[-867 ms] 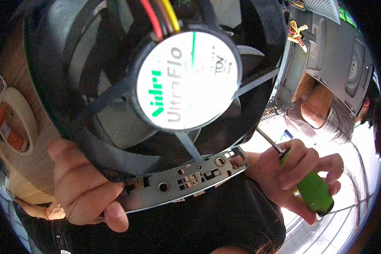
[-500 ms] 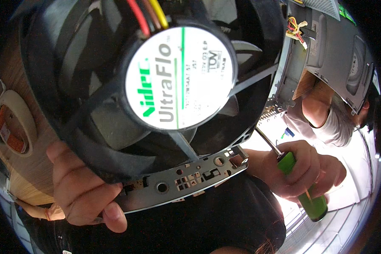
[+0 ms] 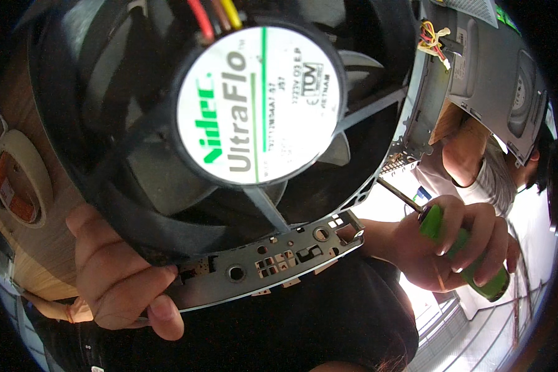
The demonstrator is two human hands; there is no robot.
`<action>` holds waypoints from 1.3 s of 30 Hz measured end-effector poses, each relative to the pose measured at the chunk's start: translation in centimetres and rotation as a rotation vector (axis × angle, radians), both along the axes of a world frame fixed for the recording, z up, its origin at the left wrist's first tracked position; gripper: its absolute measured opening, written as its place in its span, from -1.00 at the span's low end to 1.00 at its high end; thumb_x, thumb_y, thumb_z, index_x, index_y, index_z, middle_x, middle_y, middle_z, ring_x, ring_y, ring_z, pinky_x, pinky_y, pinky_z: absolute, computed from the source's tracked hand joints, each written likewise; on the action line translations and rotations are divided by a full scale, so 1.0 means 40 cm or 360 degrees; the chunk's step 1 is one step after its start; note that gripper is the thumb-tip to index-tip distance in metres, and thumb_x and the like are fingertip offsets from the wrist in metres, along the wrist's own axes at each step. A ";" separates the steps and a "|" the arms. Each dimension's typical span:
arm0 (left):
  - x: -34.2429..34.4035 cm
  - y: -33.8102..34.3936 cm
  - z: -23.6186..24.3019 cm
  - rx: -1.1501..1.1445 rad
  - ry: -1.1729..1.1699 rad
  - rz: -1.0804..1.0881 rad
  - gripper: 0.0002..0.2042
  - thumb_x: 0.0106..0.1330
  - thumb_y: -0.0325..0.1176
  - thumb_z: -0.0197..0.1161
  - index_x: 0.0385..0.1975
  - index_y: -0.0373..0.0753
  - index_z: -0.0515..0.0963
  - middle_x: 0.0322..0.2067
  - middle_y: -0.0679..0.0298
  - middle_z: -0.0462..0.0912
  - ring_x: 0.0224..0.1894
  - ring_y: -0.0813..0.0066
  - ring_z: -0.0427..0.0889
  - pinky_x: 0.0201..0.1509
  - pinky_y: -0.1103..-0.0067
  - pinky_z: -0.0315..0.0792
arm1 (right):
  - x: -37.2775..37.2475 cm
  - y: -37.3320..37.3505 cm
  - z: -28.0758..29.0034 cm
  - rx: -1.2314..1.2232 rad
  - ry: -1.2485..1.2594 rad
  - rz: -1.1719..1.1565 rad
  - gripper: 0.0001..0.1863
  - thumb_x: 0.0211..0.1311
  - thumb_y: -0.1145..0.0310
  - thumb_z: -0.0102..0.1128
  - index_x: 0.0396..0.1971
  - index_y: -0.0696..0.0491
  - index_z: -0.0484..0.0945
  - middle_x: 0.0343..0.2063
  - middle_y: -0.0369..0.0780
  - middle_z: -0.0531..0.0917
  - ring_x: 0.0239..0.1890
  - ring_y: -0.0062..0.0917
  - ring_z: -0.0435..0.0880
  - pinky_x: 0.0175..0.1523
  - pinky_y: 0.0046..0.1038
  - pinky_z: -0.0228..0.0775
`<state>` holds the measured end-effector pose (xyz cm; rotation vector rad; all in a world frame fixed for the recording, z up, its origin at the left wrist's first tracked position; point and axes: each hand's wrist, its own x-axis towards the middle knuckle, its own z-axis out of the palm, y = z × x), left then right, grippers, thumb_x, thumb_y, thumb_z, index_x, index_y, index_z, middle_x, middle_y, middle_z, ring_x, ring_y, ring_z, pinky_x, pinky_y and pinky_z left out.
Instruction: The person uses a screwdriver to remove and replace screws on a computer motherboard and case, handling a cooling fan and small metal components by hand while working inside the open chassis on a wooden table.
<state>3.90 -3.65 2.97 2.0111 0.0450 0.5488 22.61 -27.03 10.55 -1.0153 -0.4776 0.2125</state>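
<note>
Swinging outward to the right now, the green-handled screwdriver (image 3: 431, 222) is riding in the right hand (image 3: 449, 251), whose fingers are wrapping the handle, more spread than half a second ago. That's looking like a twist under way, but the tip is hiding behind the corner of the black fan (image 3: 260, 105), so I can't tell whether it's biting. The fan's hub is drifting slightly up and left in view, while the left hand (image 3: 127, 279) is staying clamped on the left end of the metal plate (image 3: 251, 286), which is running along the fan's lower edge. Room? The fan's rim is crowding the shank; a co-worker's sleeve (image 3: 497, 183) and a grey metal case (image 3: 483, 80) are hemming in the space above the handle, and leftward a tape roll (image 3: 42, 186) is sitting near the knuckles.
</note>
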 end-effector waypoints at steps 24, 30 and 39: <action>-0.029 0.014 -0.008 0.0014 0.0025 -0.0021 -0.68 0.39 -0.06 0.04 -0.53 -0.09 0.52 -0.51 0.38 0.49 -0.30 0.35 0.52 -0.18 0.24 0.44 | 0.035 0.019 -0.044 0.0162 -0.0263 -0.0243 -0.35 -0.01 -0.37 0.46 -0.09 -0.18 0.67 -0.24 -0.39 0.56 -0.24 -0.63 0.51 -0.18 -0.46 0.39; -0.022 0.009 -0.004 -0.0009 -0.0003 0.0076 -0.70 0.37 -0.08 0.04 -0.53 -0.09 0.52 -0.51 0.38 0.49 -0.31 0.36 0.53 -0.17 0.24 0.43 | 0.067 -0.030 -0.011 0.0281 -0.0049 0.0222 -0.49 0.23 -0.18 0.27 0.03 -0.17 0.62 -0.26 -0.39 0.61 -0.36 -0.63 0.57 -0.33 -0.53 0.42; -0.029 0.017 -0.014 -0.0024 -0.0040 0.0123 -0.70 0.35 -0.08 0.06 -0.53 -0.10 0.53 -0.55 0.36 0.49 -0.39 0.39 0.52 -0.24 0.26 0.38 | 0.036 0.007 -0.048 0.0132 -0.0316 -0.0001 -0.29 -0.07 -0.24 0.59 0.09 -0.27 0.61 -0.18 -0.35 0.50 -0.42 -0.70 0.52 -0.48 -0.73 0.39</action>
